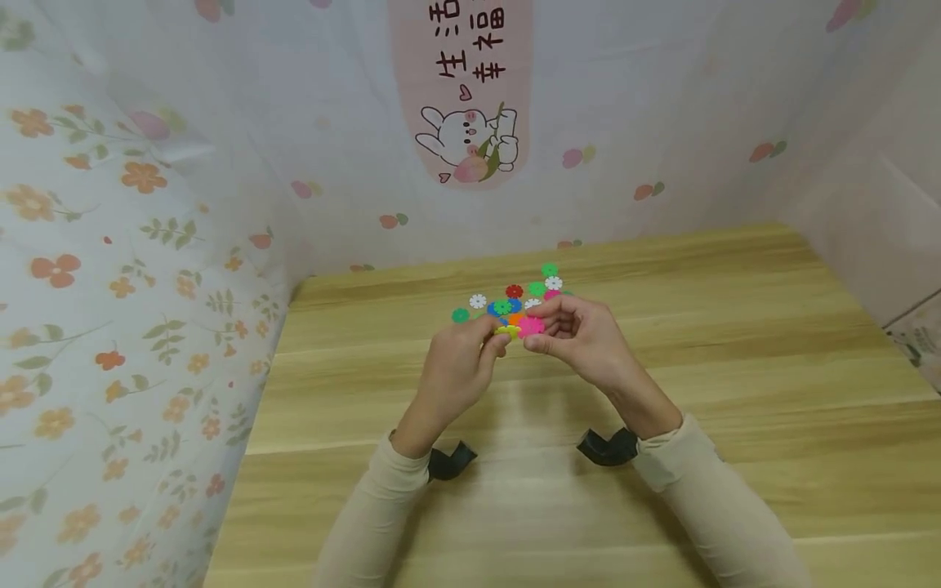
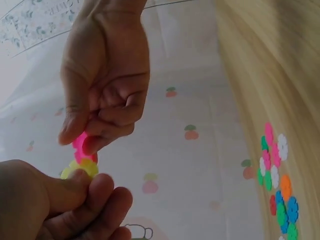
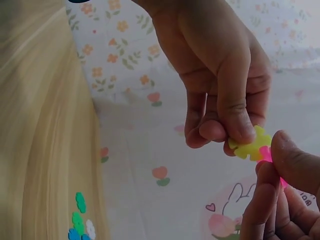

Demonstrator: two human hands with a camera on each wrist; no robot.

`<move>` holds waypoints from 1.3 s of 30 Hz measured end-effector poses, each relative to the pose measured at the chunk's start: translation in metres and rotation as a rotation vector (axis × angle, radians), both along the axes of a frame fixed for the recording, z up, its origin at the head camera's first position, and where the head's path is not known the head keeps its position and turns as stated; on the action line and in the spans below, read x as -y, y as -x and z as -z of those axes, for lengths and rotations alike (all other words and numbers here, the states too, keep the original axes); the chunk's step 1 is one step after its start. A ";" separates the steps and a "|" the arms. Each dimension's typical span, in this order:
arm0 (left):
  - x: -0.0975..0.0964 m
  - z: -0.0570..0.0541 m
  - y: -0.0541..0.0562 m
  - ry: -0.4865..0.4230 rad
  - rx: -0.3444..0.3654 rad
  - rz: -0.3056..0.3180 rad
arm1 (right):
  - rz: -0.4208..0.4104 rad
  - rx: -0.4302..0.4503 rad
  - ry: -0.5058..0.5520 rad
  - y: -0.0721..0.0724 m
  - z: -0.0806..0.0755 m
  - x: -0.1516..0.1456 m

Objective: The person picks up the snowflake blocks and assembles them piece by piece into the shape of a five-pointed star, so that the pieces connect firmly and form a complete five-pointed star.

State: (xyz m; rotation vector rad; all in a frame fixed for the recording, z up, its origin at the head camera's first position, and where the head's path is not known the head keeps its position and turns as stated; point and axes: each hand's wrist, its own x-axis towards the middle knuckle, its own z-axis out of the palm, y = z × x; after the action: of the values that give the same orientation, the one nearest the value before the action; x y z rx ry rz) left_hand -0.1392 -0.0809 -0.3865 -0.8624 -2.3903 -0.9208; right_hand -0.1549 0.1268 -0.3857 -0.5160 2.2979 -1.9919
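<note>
My left hand (image 1: 457, 363) pinches a yellow notched disc (image 3: 252, 145) between thumb and forefinger. Opposite it, my right hand (image 1: 584, 339) holds a pink notched disc (image 1: 531, 327) the same way. The two discs meet edge to edge between the hands, the pink one overlapping the yellow one's rim in both wrist views. In the left wrist view the right thumb and fingertips cover part of the pink disc (image 2: 84, 147). Both hands are raised above the wooden table, in front of a scatter of similar discs.
Beyond the hands, several loose discs lie on the wooden table (image 1: 353, 392): a red disc (image 1: 514, 291), a white disc (image 1: 478, 301), a teal disc (image 1: 460, 315), a green disc (image 1: 550, 269) and others. A patterned cloth (image 1: 294, 122) hangs behind and on the left.
</note>
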 end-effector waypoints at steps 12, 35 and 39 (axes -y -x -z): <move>-0.012 0.005 -0.010 -0.006 -0.141 -0.092 | 0.017 -0.024 -0.052 -0.007 -0.002 0.001; -0.017 0.020 -0.015 0.024 0.098 -0.008 | -0.011 -0.078 -0.173 -0.015 0.016 -0.014; -0.015 0.021 -0.018 -0.011 0.157 -0.020 | -0.039 -0.090 -0.194 -0.014 0.020 -0.020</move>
State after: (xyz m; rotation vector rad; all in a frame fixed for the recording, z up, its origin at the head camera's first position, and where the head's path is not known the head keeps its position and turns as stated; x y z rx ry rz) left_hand -0.1212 -0.0656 -0.4071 -0.7865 -2.5187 -1.0275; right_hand -0.1406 0.1469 -0.4053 -0.6403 2.4788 -1.7383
